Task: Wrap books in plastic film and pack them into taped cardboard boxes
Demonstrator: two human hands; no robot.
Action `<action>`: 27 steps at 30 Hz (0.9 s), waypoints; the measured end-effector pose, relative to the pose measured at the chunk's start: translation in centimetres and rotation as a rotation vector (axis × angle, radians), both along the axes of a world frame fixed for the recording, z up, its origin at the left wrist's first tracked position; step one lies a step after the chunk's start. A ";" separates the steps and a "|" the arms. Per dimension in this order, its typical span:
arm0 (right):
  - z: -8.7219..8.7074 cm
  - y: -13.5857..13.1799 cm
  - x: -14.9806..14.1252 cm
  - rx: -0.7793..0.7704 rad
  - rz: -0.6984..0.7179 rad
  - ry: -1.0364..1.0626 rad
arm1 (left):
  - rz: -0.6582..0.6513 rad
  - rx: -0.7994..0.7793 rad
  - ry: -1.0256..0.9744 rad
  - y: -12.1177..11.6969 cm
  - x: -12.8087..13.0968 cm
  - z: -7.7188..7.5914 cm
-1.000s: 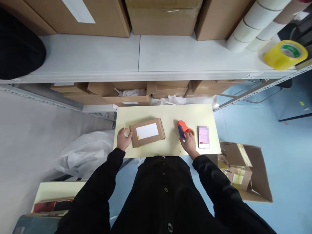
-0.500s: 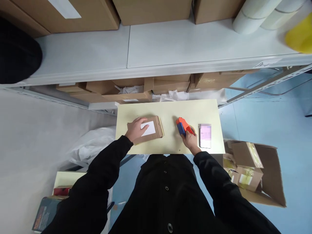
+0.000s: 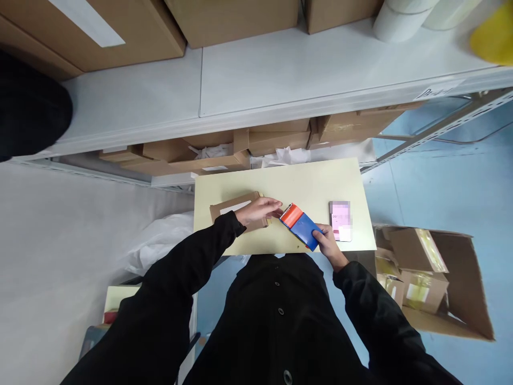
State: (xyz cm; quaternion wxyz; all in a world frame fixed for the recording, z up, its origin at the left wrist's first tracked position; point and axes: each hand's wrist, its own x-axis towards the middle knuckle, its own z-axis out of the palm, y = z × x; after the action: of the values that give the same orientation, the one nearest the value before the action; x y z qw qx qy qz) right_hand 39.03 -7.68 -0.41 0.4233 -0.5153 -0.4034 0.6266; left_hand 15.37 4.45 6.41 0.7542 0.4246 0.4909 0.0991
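My right hand [image 3: 327,241] is wrapped around the end of an orange and blue tape dispenser [image 3: 303,229], which is tilted above the table with its toothed cutting edge toward the left. My left hand [image 3: 260,209] reaches over the cardboard box [image 3: 236,205], its fingers stretched out to the dispenser's toothed edge. Whether those fingertips touch the tape is too small to tell. The box lies flat on the pale yellow table [image 3: 316,176], its white label partly covered by my left hand and sleeve.
A phone [image 3: 340,222] lies on the table's right side. Behind stands a grey shelf [image 3: 280,80] loaded with cardboard boxes. At the lower right, a large open carton [image 3: 473,289] holds smaller taped boxes. White plastic bags [image 3: 160,240] lie on the left.
My left hand has left the box's label and moved right to the dispenser. The dispenser has been turned, so its blue side shows and its cutting edge points left.
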 end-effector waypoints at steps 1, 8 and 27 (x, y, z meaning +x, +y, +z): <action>0.0 -0.2 -0.1 -0.003 0.008 0.022 | 0.002 -0.017 -0.025 -0.1 0.3 0.1; -0.2 -0.7 -0.4 -0.037 0.050 0.055 | 0.063 -0.075 -0.092 -1.0 0.7 0.4; -0.1 0.1 -0.5 -0.036 0.072 0.018 | 0.250 -0.201 -0.237 -2.1 0.4 -0.2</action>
State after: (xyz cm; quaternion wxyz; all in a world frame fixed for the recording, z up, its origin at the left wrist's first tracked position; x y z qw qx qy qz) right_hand 38.53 -7.61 -0.47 0.3945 -0.5023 -0.4065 0.6533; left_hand 15.81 2.35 6.18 0.8273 0.2682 0.4548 0.1916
